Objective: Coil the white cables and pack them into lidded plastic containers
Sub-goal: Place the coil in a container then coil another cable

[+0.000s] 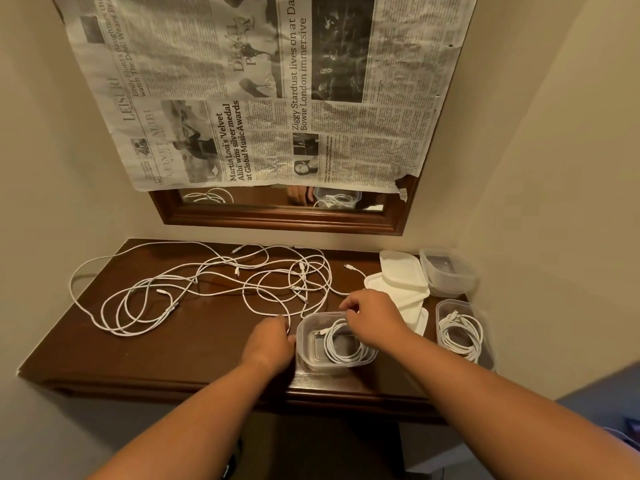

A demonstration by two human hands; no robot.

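Observation:
A clear plastic container [308, 358] stands near the table's front edge with a coiled white cable [341, 348] inside it. My left hand [272, 341] rests against the container's left wall, fingers curled at its rim. My right hand [372, 317] hovers over the container's far right corner, fingers bent down over the coil. Several loose white cables [207, 285] lie tangled across the left and middle of the table. A second container [446, 308] at the right holds another coiled cable [460, 334].
White lids [401, 275] are stacked at the back right, beside an empty clear container [446, 271]. The dark wooden table [173, 355] sits in a wall niche. A framed mirror [277, 216] covered with newspaper hangs above.

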